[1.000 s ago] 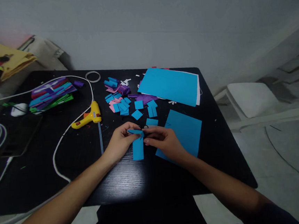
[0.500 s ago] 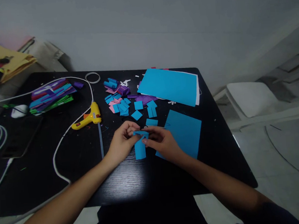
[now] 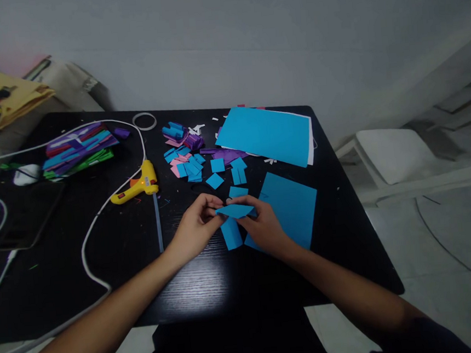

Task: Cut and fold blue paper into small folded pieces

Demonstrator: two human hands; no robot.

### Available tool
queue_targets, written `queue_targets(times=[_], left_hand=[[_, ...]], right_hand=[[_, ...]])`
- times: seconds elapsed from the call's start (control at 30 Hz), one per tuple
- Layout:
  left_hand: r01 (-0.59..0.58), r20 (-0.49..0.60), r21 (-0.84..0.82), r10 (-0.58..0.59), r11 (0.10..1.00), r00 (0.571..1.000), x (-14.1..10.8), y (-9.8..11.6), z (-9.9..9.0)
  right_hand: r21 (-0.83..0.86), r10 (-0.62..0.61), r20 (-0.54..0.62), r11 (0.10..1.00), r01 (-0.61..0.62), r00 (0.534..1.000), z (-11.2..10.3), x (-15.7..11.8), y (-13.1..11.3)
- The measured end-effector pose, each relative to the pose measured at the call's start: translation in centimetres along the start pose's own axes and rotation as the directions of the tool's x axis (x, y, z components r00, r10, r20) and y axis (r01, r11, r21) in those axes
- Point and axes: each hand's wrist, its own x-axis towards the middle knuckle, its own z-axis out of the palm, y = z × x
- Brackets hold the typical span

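Between my two hands is a small piece of blue paper (image 3: 235,210), tilted so that it looks like a thin diamond. My left hand (image 3: 200,222) pinches its left corner between thumb and fingers. On the other side, my right hand (image 3: 261,218) grips it, with the thumb underneath. A blue paper strip (image 3: 231,235) shows just below; whether it joins the held piece I cannot tell. Several small blue paper squares (image 3: 215,181) lie beyond my hands. A larger blue sheet (image 3: 291,207) is partly beneath my right hand.
A yellow glue gun (image 3: 139,184) lies to the left, with a white cable (image 3: 86,250) looping past it. Blue and white sheets (image 3: 267,135) are stacked at the back. Bundled coloured strips (image 3: 80,149) and a phone (image 3: 35,216) sit on the left; a white chair (image 3: 394,154) stands right.
The blue paper in my hands has turned, so its upper part now shows as a wide tilted diamond. The strip below has shifted slightly right.
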Motion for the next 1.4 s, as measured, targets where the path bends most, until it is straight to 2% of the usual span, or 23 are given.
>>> queue_targets(times=[0.2, 0.33, 0.5, 0.67, 0.77, 0.9, 1.03, 1.13, 1.27, 1.33, 1.4], left_hand=[[-0.024, 0.039, -0.031, 0.025, 0.999, 0.999, -0.2, 0.0, 0.1], [-0.023, 0.033, -0.060, 0.025, 0.998, 0.999, -0.3, 0.3, 0.3], [-0.021, 0.033, -0.103, 0.025, 0.994, 0.999, -0.4, 0.3, 0.5], [-0.017, 0.035, -0.125, 0.021, 0.992, 0.999, -0.4, 0.1, 0.5], [-0.012, 0.045, -0.103, 0.017, 0.995, 0.999, -0.3, 0.0, 0.4], [0.002, 0.071, -0.032, 0.000, 0.999, 0.997, -0.3, -0.1, 0.0], [0.004, 0.118, 0.018, -0.006, 1.000, 0.993, -0.3, 0.2, -0.6], [-0.060, 0.110, 0.048, 0.054, 0.997, 0.992, -0.3, 0.7, -1.1], [-0.234, 0.051, 0.187, 0.228, 0.954, 0.972, -0.4, 1.2, -2.1], [-0.341, 0.053, 0.267, 0.339, 0.901, 0.939, -0.5, 1.3, -2.6], [-0.465, 0.095, 0.352, 0.463, 0.812, 0.881, -0.6, 1.4, -2.9]], right_hand=[[-0.007, 0.007, -0.030, 1.000, -0.008, 1.000, 0.2, 0.0, 0.3], [0.022, -0.041, -0.066, 0.999, 0.043, 0.997, 0.5, -0.1, 0.4], [0.083, -0.069, -0.044, 0.994, 0.073, 0.997, 0.3, -0.2, 0.4], [0.058, -0.058, -0.021, 0.997, 0.059, 0.998, 0.2, 0.0, 0.4], [0.048, -0.017, -0.022, 0.999, 0.018, 1.000, 0.1, 0.2, 0.5], [0.127, 0.094, -0.016, 0.988, -0.091, 0.995, -0.1, 0.4, 0.7], [0.153, 0.134, -0.005, 0.979, -0.131, 0.991, -0.4, 0.6, 0.9], [0.162, 0.122, -0.006, 0.980, -0.119, 0.993, -0.4, 0.7, 1.1], [0.174, 0.091, 0.011, 0.981, -0.091, 0.996, -0.6, 1.0, 1.5], [0.138, 0.119, 0.041, 0.983, -0.124, 0.992, -0.8, 1.0, 1.5], [0.082, 0.130, 0.075, 0.987, -0.136, 0.989, -1.0, 1.0, 1.4]])
